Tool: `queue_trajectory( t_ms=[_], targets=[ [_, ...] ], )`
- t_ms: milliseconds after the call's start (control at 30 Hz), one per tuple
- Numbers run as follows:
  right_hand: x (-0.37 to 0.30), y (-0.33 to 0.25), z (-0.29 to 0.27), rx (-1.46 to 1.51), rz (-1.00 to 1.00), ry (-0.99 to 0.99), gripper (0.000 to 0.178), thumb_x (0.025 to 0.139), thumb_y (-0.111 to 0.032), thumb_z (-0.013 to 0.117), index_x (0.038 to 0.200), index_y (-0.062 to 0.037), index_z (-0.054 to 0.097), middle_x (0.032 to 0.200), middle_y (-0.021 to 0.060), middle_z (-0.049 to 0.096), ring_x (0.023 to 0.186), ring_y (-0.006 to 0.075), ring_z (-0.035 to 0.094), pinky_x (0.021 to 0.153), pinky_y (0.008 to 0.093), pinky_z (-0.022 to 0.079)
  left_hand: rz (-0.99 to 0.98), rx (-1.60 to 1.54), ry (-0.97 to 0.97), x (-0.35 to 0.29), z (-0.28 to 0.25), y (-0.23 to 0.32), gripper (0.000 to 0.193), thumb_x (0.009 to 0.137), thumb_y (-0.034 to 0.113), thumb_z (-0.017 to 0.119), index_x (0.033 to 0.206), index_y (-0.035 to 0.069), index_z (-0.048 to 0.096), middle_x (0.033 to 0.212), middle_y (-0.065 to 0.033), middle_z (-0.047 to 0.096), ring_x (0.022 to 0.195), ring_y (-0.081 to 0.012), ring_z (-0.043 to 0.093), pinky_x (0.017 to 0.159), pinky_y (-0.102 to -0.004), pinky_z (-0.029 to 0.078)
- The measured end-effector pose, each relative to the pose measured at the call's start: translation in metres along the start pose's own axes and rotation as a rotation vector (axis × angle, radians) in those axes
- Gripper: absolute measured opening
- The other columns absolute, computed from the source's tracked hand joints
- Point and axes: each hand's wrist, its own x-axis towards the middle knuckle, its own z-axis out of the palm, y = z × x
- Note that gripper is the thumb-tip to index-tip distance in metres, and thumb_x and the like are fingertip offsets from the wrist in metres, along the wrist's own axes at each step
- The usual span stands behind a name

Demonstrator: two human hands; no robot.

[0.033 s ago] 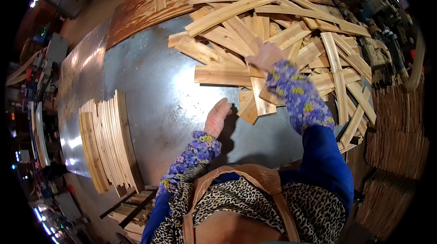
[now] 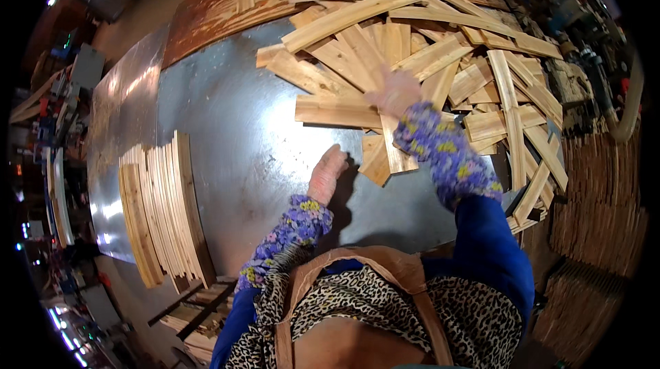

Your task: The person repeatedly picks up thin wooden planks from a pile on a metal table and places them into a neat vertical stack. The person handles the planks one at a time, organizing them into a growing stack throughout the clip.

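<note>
My right hand (image 2: 399,92) reaches over a loose pile of pale wooden boards (image 2: 338,112) on the metal-topped table (image 2: 234,107). It is smeared by motion, and its fingers cannot be made out against the wood; whether it grips a board is unclear. Nearer to me, my left hand (image 2: 328,173) hovers above the bare metal left of a short board (image 2: 375,160), fingers loosely bent and nothing visible in them. At the table's left, a row of narrow boards (image 2: 161,207) stands side by side, apart from both hands.
A worn reddish-brown wooden panel (image 2: 206,22) lies along the far side, with a few boards on it. Tall stacks of thin wood (image 2: 598,197) stand to the right of the table. Dark machinery (image 2: 584,59) is at the far right, and more wood (image 2: 199,324) sits below the left front edge.
My right hand has shifted slightly toward me and left. A short board that showed beneath my right wrist is no longer visible there. My left hand has hardly moved.
</note>
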Motion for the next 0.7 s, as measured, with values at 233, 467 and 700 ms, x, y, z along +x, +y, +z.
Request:
queue_trajectory(
  t_ms=[233,467,700],
  targets=[
    [-0.117,-0.109,0.184,0.593,-0.232,0.265,0.076,0.1,-0.046,0.071,0.164,-0.0112,0.05,0.158,0.0274,0.054,0.139,0.0479,0.058,0.118,0.0516,0.049,-0.236,-0.418,0.112,0.0,-0.057,-0.036,0.054,0.106,0.045,0.069,0.14,0.003,0.069,0.125,-0.0144,0.078,0.11,-0.029,0.077,0.094,-0.0465,0.065],
    [-0.072,-0.096,0.124,0.047,-0.294,0.252,0.084,0.091,-0.029,0.08,0.166,-0.0115,0.045,0.162,0.026,0.052,0.146,0.0422,0.055,0.122,0.0518,0.045,-0.225,-0.434,0.078,-0.112,-0.159,-0.045,0.058,0.11,0.043,0.062,0.144,-0.004,0.063,0.111,-0.0192,0.08,0.092,-0.0312,0.081,0.084,-0.0477,0.069],
    [0.01,-0.082,0.138,-0.292,-0.133,0.193,0.094,0.083,-0.03,0.081,0.166,-0.0165,0.04,0.148,0.021,0.059,0.14,0.0422,0.056,0.116,0.053,0.05,-0.1,-1.127,-0.331,-0.213,-0.28,-0.125,0.097,0.108,0.078,0.044,0.165,-0.001,0.043,0.073,-0.0103,0.065,0.057,-0.0234,0.064,0.065,-0.0437,0.062]
  ],
)
